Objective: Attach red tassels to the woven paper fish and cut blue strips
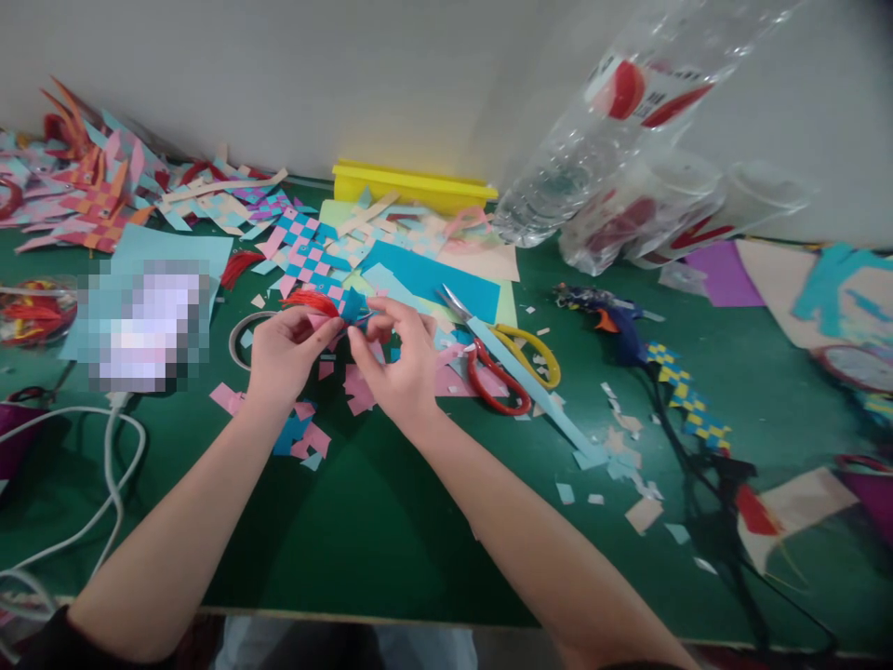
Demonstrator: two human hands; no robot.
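Note:
My left hand [283,349] is closed in a pinch on the blue end of a pink-and-blue woven paper strip [307,247], close to a bright red tassel [312,301]. From the right, my right hand [405,354] meets the same blue end, thumb and index finger curled around it. The exact contact of the fingertips is partly hidden. Behind my left wrist lies a roll of tape [241,340]. Scissors with one red and one yellow handle [499,377] rest right of my right hand, under a long light-blue paper strip [540,391].
Paper scraps lie around both hands. Woven paper pieces [98,200] heap at the back left, near a blurred phone [150,326] on a white cable [112,475]. A yellow folded piece [411,186], a plastic bottle [600,130], wrapped cups [648,205] and a glue gun [620,330] stand or lie behind and right.

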